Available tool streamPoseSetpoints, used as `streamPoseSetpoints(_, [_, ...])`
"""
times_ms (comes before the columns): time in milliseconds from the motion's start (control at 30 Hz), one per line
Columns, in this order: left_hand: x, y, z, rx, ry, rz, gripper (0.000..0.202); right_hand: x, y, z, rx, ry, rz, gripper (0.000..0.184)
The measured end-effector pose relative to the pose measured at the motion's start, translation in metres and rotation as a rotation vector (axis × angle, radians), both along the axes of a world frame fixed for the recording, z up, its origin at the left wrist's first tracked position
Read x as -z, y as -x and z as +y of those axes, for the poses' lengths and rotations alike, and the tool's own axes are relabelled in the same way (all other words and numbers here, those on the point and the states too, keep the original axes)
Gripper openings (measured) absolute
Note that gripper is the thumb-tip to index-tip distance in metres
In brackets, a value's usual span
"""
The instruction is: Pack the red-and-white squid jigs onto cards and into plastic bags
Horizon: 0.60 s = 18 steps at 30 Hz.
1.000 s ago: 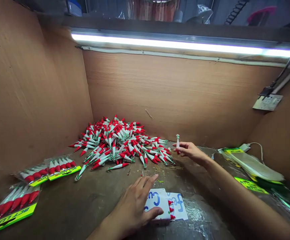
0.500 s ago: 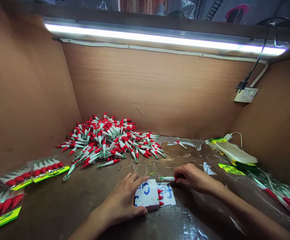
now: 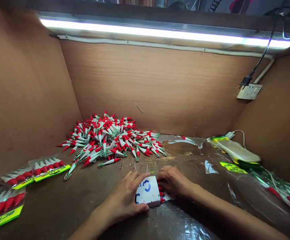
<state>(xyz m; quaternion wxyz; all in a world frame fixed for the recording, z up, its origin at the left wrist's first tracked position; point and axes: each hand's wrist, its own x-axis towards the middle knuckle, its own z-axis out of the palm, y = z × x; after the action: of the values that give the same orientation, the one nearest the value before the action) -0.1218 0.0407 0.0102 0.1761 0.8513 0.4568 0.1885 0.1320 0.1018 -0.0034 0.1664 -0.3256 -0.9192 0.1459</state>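
Note:
My left hand (image 3: 128,191) is wrapped round a white card sleeve (image 3: 148,192) with blue lettering, lying on the brown tabletop. Several red tips of squid jigs (image 3: 162,200) stick out of its right end. At that open end, the closed fingers of my right hand (image 3: 172,180) hold a red and white squid jig, now mostly hidden by the fingers and the sleeve. Behind both hands lies a big pile of red and white squid jigs (image 3: 110,136) with green wire hooks.
Packed jigs in clear bags with yellow labels (image 3: 52,172) lie at left. At right are a stack of clear bags (image 3: 235,148) and more bagged jigs (image 3: 287,200). One jig (image 3: 187,139) lies near the back wall. A socket (image 3: 250,91) is on the right.
My right hand has moved left with the squid jig, bringing it to the open end of the sleeve. My left hand keeps its hold on the sleeve. The view has shifted slightly.

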Motion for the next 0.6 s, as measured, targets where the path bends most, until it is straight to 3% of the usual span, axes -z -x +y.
streamPoseSetpoints(167, [-0.002,-0.001,0.0,-0.022,0.019,0.003,0.087,-0.005,-0.017,0.014,-0.211,0.063,0.027,0.017])
streamPoseSetpoints(200, [-0.002,-0.001,0.0,-0.022,0.026,-0.004,0.088,-0.008,-0.026,0.024,-0.182,0.091,0.026,0.019])
streamPoseSetpoints(267, [-0.001,0.0,0.001,-0.022,0.038,-0.013,0.089,-0.016,-0.048,0.055,0.037,0.101,0.023,0.021])
streamPoseSetpoints(300, [0.0,0.001,0.001,-0.022,0.043,-0.014,0.089,-0.021,-0.062,0.073,0.282,0.062,0.003,0.02])
streamPoseSetpoints(333, [0.001,0.001,0.002,-0.023,0.044,-0.014,0.09,-0.026,-0.076,0.093,0.418,0.034,-0.012,0.023])
streamPoseSetpoints(400, [0.003,0.002,0.003,-0.024,0.042,-0.016,0.09,-0.033,-0.102,0.129,0.617,-0.005,-0.03,0.028])
streamPoseSetpoints(500, [0.004,0.002,0.004,-0.019,0.042,-0.028,0.092,-0.035,-0.129,0.168,0.835,-0.004,-0.074,0.027])
streamPoseSetpoints(600, [0.003,0.003,0.004,-0.025,0.064,-0.031,0.093,-0.029,-0.137,0.186,0.942,0.019,-0.09,0.033])
